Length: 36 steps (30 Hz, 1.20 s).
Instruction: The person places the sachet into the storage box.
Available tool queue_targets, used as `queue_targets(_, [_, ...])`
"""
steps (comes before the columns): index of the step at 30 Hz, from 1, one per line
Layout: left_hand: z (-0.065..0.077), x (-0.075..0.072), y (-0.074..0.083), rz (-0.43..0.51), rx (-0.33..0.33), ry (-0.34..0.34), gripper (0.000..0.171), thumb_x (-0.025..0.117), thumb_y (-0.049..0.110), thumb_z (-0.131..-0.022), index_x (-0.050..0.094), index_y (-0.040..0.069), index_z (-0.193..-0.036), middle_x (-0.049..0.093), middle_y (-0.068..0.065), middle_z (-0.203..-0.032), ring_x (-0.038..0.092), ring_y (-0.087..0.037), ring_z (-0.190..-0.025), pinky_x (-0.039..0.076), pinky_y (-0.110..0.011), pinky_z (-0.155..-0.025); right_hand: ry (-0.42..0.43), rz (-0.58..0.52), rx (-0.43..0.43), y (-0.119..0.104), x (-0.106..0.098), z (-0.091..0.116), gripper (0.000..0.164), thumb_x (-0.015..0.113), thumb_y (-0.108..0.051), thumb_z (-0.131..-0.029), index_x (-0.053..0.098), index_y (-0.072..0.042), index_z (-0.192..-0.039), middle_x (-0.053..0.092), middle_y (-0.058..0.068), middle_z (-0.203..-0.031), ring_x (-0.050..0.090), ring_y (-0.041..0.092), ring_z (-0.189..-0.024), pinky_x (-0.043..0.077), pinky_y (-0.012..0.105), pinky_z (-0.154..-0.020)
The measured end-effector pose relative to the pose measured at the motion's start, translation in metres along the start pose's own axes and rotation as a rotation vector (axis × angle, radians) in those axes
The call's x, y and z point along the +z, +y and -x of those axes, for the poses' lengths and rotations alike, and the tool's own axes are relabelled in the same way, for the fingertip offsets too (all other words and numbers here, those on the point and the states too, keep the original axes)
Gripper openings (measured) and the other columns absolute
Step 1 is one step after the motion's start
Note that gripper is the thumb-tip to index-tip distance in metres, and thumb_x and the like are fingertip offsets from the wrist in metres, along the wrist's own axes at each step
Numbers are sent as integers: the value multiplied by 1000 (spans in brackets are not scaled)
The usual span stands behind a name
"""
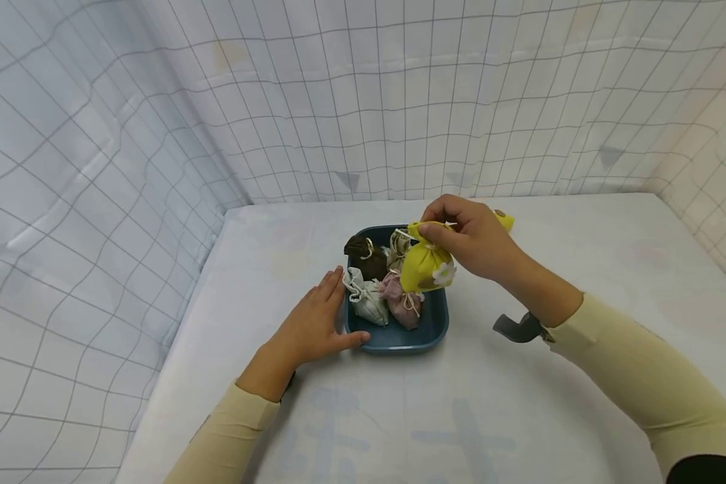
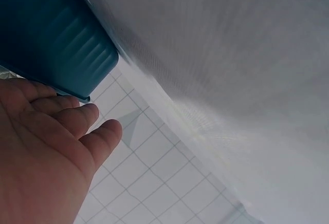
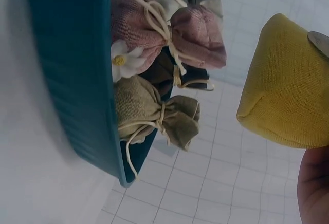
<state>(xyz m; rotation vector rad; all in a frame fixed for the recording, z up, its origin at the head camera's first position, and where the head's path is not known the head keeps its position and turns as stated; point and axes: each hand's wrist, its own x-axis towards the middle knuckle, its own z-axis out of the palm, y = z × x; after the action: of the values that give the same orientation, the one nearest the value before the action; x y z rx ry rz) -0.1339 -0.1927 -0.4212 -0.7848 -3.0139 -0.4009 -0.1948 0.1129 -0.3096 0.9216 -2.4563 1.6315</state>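
Note:
My right hand [image 1: 478, 236] pinches a small yellow drawstring pouch [image 1: 419, 270] by its gathered top, over the right part of a blue plastic bin [image 1: 399, 347]. A white flower decorates the pouch; in the right wrist view its yellow cloth body [image 3: 285, 82] hangs apart from the bin. Inside the bin lie a dark brown pouch [image 1: 372, 267], a pale grey pouch [image 1: 370, 306], a pink pouch [image 1: 405, 306] and a tan pouch [image 3: 139, 100]. With fingers extended, my left hand [image 1: 311, 323] rests along the bin's left side, thumb at the near rim.
Another yellow cloth piece [image 1: 505, 220] shows partly behind my right hand. White cloth covers the table [image 1: 266, 242], and grid-patterned curtains [image 1: 399, 107] hang at the back and sides. A dark strap end [image 1: 517, 329] sticks out at the right wrist.

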Motion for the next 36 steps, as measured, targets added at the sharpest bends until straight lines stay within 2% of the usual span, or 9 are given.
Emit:
queue_targets(5, [0, 0, -1, 14, -11, -11, 113, 55, 77, -83, 24, -4, -155, 11, -17, -164, 14, -33, -150, 25, -52, -115, -57, 26, -60, -4, 14, 1, 6, 63, -15, -99, 65, -9, -99, 62, 3, -92, 57, 18, -72, 51, 25, -60])
queue_targets(10, [0, 0, -1, 22, -1, -4, 112, 56, 76, -83, 23, -4, -155, 11, -17, -164, 15, -33, -150, 26, -52, -115, -111, 39, -117, -4, 30, 0, 4, 63, -15, -99, 65, -12, -98, 61, -1, -86, 53, 17, -69, 46, 26, -57])
queue_targets(14, [0, 0, -1, 22, 0, -12, 113, 55, 77, -84, 22, -4, -156, 10, -17, -164, 14, -33, -150, 25, -52, -115, -160, 64, -138, -6, 41, -2, 4, 63, -15, -98, 65, -12, -96, 62, -3, -86, 54, 15, -73, 47, 31, -61])
queue_targets(24, [-1, 1, -1, 9, -9, -19, 113, 53, 78, -84, 22, -4, -156, 11, -17, -164, 13, -31, -150, 25, -50, -115, -289, 143, -126, -10, 58, -3, 4, 66, -17, -97, 63, -15, -94, 64, -7, -88, 56, 12, -79, 50, 29, -68])
queue_targets(30, [0, -1, 0, -8, -12, -26, 116, 53, 80, -82, 22, -4, -155, 9, -16, -165, 13, -31, -150, 25, -49, -116, -337, 165, -95, -12, 63, -2, 5, 66, -16, -97, 63, -17, -93, 61, -7, -82, 55, 12, -77, 49, 29, -67])
queue_targets(36, [0, -3, 0, -19, -4, -17, 122, 43, 88, -79, 22, -5, -155, 10, -17, -164, 15, -33, -150, 25, -49, -116, -365, 172, -66, -7, 69, 0, 6, 66, -16, -97, 62, -16, -93, 58, -6, -79, 54, 12, -74, 48, 27, -64])
